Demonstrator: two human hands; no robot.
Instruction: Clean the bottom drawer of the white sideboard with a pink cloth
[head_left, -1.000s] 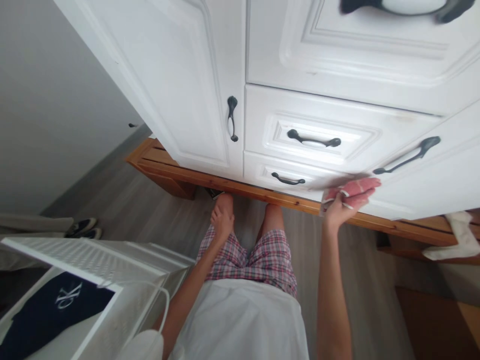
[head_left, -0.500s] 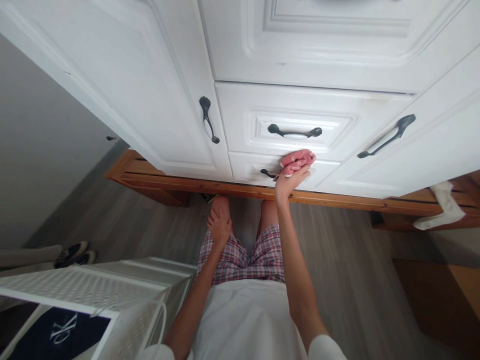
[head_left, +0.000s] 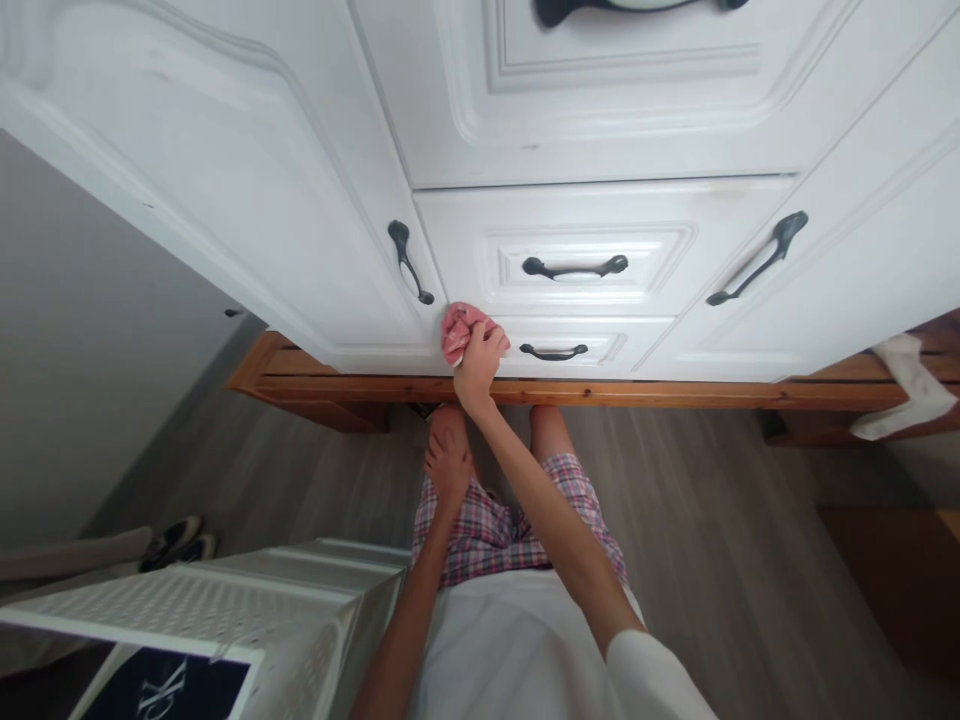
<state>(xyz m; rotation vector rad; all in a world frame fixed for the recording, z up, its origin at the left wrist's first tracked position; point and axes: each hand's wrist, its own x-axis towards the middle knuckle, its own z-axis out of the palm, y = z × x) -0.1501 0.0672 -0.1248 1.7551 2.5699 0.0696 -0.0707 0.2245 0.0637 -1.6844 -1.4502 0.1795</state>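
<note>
My right hand grips a bunched pink cloth and presses it against the white cabinet front. The cloth lies at the left end of the lowest drawer, by the seam with the left door. To the right of that hand is the drawer's dark handle. On my left knee rests my left hand, fingers spread and holding nothing. Higher up, the middle drawer and both doors carry dark handles with pale middles.
A wooden ledge runs under the cabinet. A white cloth hangs over it at the right. At lower left stands a white perforated basket with dark fabric in it. Shoes are on the floor behind it.
My right hand has moved the pink cloth left along the lowest drawer, from its handle to its left end. The handle is now uncovered. My left hand stays on the knee.
</note>
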